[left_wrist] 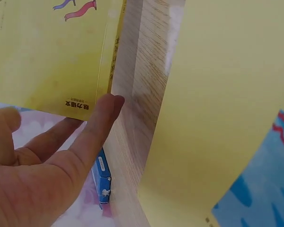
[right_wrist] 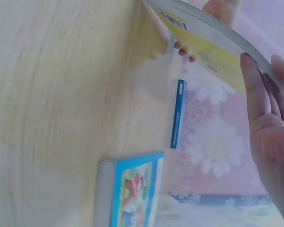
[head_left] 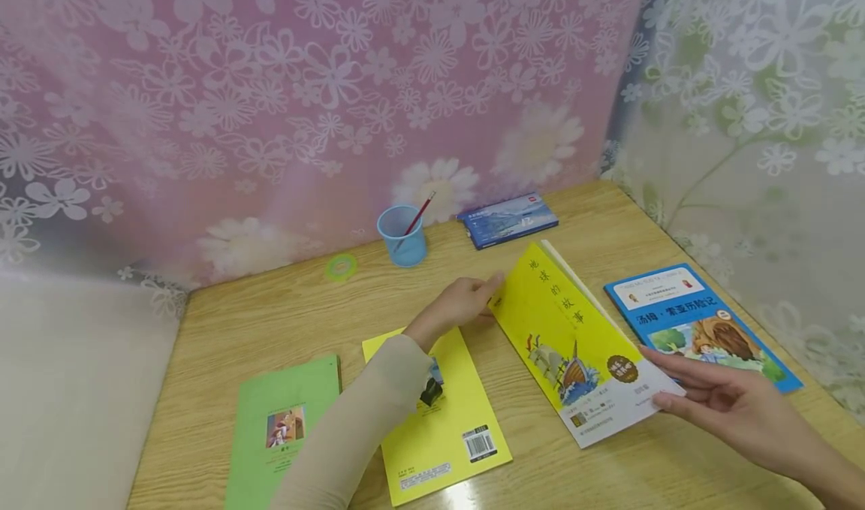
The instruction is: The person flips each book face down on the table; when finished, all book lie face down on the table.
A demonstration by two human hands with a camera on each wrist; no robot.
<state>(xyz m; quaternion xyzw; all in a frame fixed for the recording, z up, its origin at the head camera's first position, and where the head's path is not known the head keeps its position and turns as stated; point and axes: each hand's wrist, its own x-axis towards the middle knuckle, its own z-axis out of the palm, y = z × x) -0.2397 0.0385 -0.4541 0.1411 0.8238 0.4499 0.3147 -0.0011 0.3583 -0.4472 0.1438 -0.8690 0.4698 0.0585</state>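
A yellow paperback book (head_left: 554, 322) with a sailing ship on its cover is tilted above the table between both hands. My left hand (head_left: 466, 300) holds its spine side near the upper left corner; in the left wrist view, one finger lies at the spine and another passes behind the book. My right hand (head_left: 736, 405) pinches the lower right edge, thumb on the cover and fingers underneath. The right wrist view shows the book's underside (right_wrist: 217, 52), with a barcode. Under my left forearm, a second yellow book (head_left: 466, 397) lies back cover up, partly hidden by the sleeve.
A green book (head_left: 311, 382) lies at the left, partly behind the sleeve. The blue book (head_left: 703, 322) lies at the right. Along the back are a green tape roll (head_left: 341, 267), a blue cup (head_left: 408, 251) holding a pencil (head_left: 422, 213), and a flat blue box (head_left: 507, 221). Flowered curtains border the table.
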